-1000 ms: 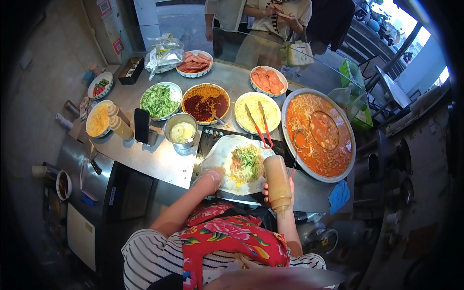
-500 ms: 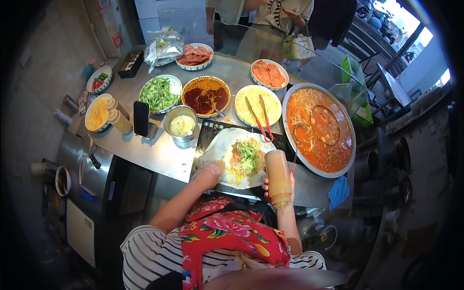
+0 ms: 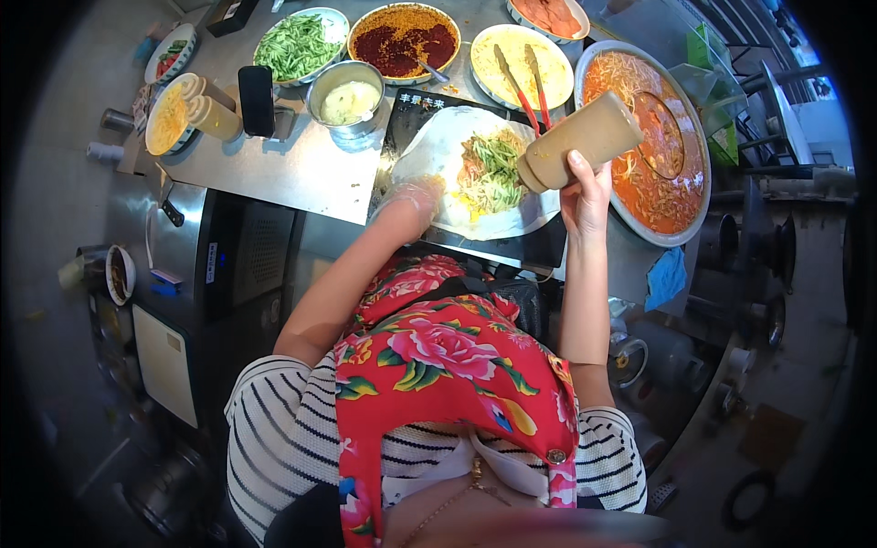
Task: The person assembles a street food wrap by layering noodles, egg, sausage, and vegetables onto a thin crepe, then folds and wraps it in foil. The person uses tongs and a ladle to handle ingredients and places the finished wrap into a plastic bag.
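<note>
My right hand (image 3: 586, 187) grips a plastic squeeze bottle (image 3: 589, 142) of tan sauce. The bottle is tilted, its nozzle end down and to the left, over a heap of shredded filling (image 3: 498, 169) with green cucumber strips. That filling lies on a thin, pale round wrapper (image 3: 434, 151), spread on a black board (image 3: 406, 114). My left hand (image 3: 411, 210), in a clear plastic glove, is at the wrapper's left near edge; its fingers are mostly hidden, so their grip is unclear.
Beyond the board stand a metal pot (image 3: 320, 96), bowls of cucumber shreds (image 3: 297, 46), chili sauce (image 3: 402, 41) and yellow shreds (image 3: 498, 82) with red-handled tongs (image 3: 539, 91). A big basin of red broth (image 3: 671, 205) is at right. Left are a phone (image 3: 256, 100) and squeeze bottles (image 3: 217, 119).
My right hand has raised the squeeze bottle and turned its nozzle from pointing toward me to the filling. My left hand stays by the wrapper's edge. The view has tilted nearer to my body.
</note>
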Demonstrator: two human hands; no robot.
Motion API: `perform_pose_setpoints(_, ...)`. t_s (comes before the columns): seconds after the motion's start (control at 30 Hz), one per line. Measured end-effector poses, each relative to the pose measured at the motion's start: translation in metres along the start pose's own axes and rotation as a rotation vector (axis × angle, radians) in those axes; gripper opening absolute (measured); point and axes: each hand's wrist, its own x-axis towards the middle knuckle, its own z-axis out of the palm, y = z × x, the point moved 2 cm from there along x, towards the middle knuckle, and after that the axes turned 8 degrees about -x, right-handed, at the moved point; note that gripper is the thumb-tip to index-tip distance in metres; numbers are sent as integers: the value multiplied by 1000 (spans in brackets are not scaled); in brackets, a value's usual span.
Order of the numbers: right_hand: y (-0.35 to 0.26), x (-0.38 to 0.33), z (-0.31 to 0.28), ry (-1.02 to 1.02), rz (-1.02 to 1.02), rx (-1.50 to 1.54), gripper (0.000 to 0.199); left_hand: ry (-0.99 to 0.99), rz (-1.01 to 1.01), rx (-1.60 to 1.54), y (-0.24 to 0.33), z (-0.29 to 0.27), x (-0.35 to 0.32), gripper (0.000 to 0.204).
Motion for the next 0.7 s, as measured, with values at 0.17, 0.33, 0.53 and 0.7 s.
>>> perform_pose_setpoints(0.17,6,1,8,-54,-23,-26,60,79,87,7,-2,5,-7,28)
perform_pose_setpoints(0.33,8,5,24,-38,-45,-57,64,74,86,-23,-4,6,-12,25)
perform_pose_setpoints(0.53,-8,13,58,19,-186,-440,75,110,80,-30,-11,-3,-9,23)
perform_pose_setpoints(0.7,-21,22,54,96,-189,-501,71,161,98,-51,-5,3,-11,21)
